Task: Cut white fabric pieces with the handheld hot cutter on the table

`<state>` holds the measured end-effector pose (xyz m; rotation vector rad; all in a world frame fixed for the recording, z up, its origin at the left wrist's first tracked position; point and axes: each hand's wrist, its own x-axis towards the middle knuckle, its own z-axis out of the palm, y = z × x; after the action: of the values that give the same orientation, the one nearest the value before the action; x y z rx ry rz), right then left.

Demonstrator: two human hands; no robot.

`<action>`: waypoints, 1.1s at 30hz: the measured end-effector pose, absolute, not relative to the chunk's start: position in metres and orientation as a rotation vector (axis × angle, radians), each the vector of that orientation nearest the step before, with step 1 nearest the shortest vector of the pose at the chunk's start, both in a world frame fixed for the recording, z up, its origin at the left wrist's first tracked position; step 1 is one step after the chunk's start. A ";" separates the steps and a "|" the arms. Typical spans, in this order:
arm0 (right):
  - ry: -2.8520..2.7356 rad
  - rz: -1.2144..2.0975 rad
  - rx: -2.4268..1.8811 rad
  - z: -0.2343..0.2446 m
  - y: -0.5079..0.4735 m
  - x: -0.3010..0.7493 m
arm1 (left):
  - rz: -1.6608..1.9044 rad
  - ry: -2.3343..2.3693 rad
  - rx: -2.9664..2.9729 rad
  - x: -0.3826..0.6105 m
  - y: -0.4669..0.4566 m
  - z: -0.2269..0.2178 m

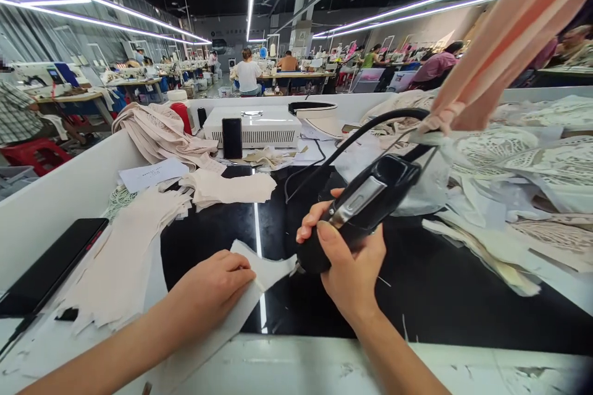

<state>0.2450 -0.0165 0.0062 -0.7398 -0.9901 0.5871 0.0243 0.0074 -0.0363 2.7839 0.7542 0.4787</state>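
My right hand (354, 259) is wrapped round a black corded hand tool (393, 176) with a silver lever plate on its side. Its small metal tip points down to the left, at the narrow corner of a white fabric piece (264, 262). My left hand (215, 287) grips that piece near its middle, fingers bent and thumb hidden. The fabric lies partly over a glossy black board (430, 284) and reaches toward the front edge under my left forearm. A twisted pink fabric strip (491, 68) hangs from above and is tied near the tool's rear end.
Stacked pale fabric pieces (125, 250) and a black phone or power bank (55, 265) lie left. Behind stand a white vented box (252, 126) and an upright phone (232, 139). Lace-patterned pieces (500, 151) pile up right. A black cable (356, 136) arches to the tool. People sew beyond.
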 end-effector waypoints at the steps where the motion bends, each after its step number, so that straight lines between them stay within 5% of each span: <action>1: -0.987 0.592 -0.742 0.005 -0.017 0.244 | 0.474 0.763 2.773 0.025 0.005 -0.035; 18: -0.938 0.565 -0.694 0.003 -0.009 0.238 | 0.300 0.836 2.597 0.034 0.007 -0.015; 33: -0.924 0.559 -0.698 0.003 -0.008 0.236 | 0.136 0.381 2.568 0.064 0.060 -0.016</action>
<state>0.2360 -0.0081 0.0029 -0.6981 -0.9243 0.5591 0.0636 0.0603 -0.0161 2.5678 0.3809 0.1361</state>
